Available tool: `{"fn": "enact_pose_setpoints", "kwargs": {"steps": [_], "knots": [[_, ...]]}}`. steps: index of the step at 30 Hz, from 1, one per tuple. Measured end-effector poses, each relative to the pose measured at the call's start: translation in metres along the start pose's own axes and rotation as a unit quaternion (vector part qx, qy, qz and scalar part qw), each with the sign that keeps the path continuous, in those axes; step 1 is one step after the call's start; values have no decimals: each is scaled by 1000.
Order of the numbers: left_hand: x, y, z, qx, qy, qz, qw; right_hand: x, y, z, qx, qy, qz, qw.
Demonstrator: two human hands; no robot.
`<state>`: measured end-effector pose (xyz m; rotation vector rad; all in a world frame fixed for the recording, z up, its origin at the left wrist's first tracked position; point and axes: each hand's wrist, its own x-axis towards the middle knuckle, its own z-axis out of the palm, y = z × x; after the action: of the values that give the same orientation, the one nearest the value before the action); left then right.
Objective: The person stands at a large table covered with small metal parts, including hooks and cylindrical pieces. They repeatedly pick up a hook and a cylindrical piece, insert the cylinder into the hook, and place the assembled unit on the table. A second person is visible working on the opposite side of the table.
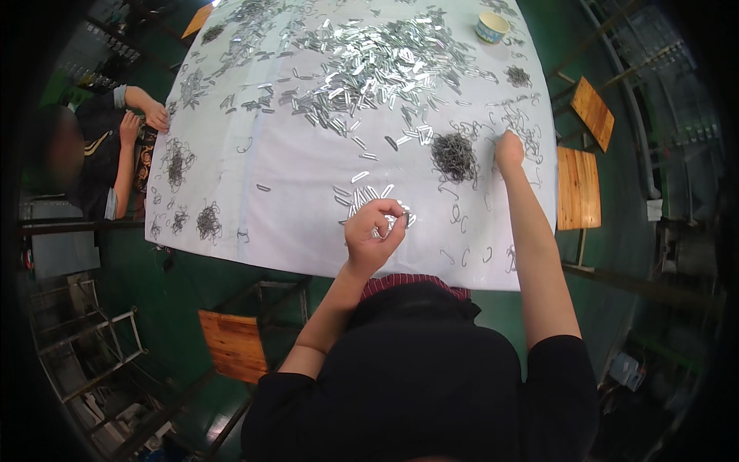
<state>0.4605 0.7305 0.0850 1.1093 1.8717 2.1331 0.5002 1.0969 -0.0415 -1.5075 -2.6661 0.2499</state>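
My left hand [372, 237] is pinched, thumb against forefinger, and a small dark grey metal piece [406, 220] shows at its fingertips. Behind and partly under that hand lies a small pile of silver oblong metal links [356, 199] on the white-covered table. Farther right, my right hand [509, 154] is closed at the table among scattered thin wire hooks [528, 137]; its fingertips are hidden, so I cannot tell what they grip. To the left of the right hand sits a dense dark heap of wire hooks [454, 159].
A large heap of silver links [392, 65] spreads over the far middle. A paper tub [492, 27] stands far right. At the left edge a co-worker's hands [146, 115] are near another hook pile [176, 166]. Wooden stools [577, 189] flank the table; another stool [232, 345] is lower left.
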Motion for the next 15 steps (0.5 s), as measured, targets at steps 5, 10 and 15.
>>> {"fn": "enact_pose_setpoints", "kwargs": {"steps": [5, 10, 15], "knots": [[7, 4, -3, 6, 5, 19, 1000, 14, -22, -16, -143, -105, -169, 969], [3, -1, -4, -17, 22, -3, 1000, -5, -42, -35, -72, -43, -118, 989], [-2, 0, -8, 13, 19, -10, 1000, 2, 11, -17, -28, 58, -46, 997]]}}
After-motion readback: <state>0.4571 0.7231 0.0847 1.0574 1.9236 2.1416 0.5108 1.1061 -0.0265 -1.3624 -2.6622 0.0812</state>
